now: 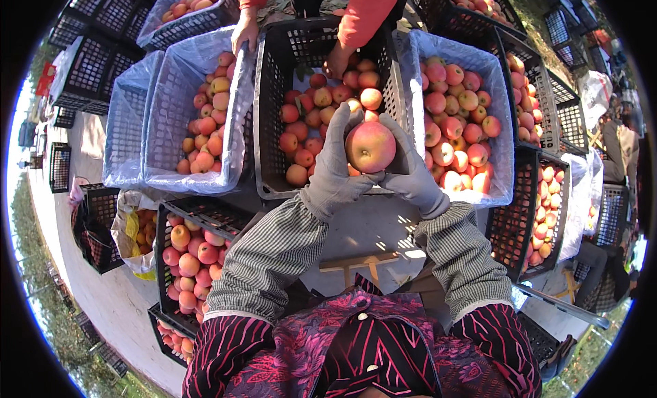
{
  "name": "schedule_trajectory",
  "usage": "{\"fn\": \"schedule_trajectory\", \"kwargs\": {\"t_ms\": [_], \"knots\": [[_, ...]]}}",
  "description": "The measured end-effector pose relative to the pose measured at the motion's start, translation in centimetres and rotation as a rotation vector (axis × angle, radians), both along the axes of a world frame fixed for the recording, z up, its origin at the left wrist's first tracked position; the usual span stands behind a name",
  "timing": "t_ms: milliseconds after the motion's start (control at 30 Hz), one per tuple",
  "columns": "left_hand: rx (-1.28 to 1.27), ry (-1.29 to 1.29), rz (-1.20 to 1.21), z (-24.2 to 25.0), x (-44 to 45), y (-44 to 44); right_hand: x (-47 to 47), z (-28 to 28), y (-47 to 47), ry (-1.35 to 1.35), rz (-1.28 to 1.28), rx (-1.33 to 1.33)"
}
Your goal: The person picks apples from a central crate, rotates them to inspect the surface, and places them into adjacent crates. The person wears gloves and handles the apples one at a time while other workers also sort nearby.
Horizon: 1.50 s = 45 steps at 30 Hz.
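Both my hands wear grey gloves and hold one large red-yellow apple [370, 147] between them. My left hand [333, 167] grips its left side, and my right hand [414, 174] cups its right side. They are above the near edge of a black plastic crate [267, 162], where many apples [303, 133] lie loose. Across from me, a person in red sleeves reaches one hand [336, 62] among those apples. That person's other hand [245, 33] rests on the rim of a crate with a clear plastic liner [169, 115].
To the right stands a lined crate [500, 187] of apples, with more apple crates [528, 85] beyond it. An apple crate [169, 290] is at my lower left, beside a sack [128, 228]. A wooden stool [359, 262] is between my knees. Other people sit at far right.
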<state>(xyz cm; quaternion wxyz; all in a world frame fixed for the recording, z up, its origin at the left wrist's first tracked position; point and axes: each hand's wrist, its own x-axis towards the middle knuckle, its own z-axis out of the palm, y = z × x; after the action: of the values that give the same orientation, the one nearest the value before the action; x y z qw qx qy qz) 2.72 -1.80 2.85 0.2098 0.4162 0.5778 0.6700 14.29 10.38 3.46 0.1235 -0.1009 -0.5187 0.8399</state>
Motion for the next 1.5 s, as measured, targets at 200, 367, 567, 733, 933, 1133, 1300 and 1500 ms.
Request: {"fn": "schedule_trajectory", "kwargs": {"t_ms": [200,367,567,733,933,1133,1300,1500], "knots": [[-0.065,0.358,0.032,0.2,-1.0,-0.3,-0.6,0.8,0.0,-0.091,-0.014,-0.159],[0.218,-0.53,0.068,3.3,-6.8,-3.2,-1.5,-0.3,0.4,-0.082,-0.077,-0.235],[0.149,-0.45,1.001,-0.3,-23.0,-14.5,-10.1,-0.7,-0.2,-0.106,0.238,-0.165],[-1.132,0.257,1.324,-5.4,-36.3,-27.2,-27.3,-2.0,-2.7,-0.007,0.453,0.192],[-1.662,0.204,1.022,-9.8,-45.2,-30.9,-50.2,-7.4,1.1,-0.168,0.336,-0.096],[-1.502,-0.067,0.794,-12.6,-47.7,-32.3,-67.6,-8.1,5.3,-0.29,0.062,0.145],[-1.526,-0.107,0.809,-12.2,-48.3,-31.3,-77.7,-8.5,4.1,-0.257,0.069,0.42],[-1.478,-0.158,0.818,-12.5,-48.1,-32.5,-87.6,-13.0,-0.3,-0.375,-0.055,0.586]]}}
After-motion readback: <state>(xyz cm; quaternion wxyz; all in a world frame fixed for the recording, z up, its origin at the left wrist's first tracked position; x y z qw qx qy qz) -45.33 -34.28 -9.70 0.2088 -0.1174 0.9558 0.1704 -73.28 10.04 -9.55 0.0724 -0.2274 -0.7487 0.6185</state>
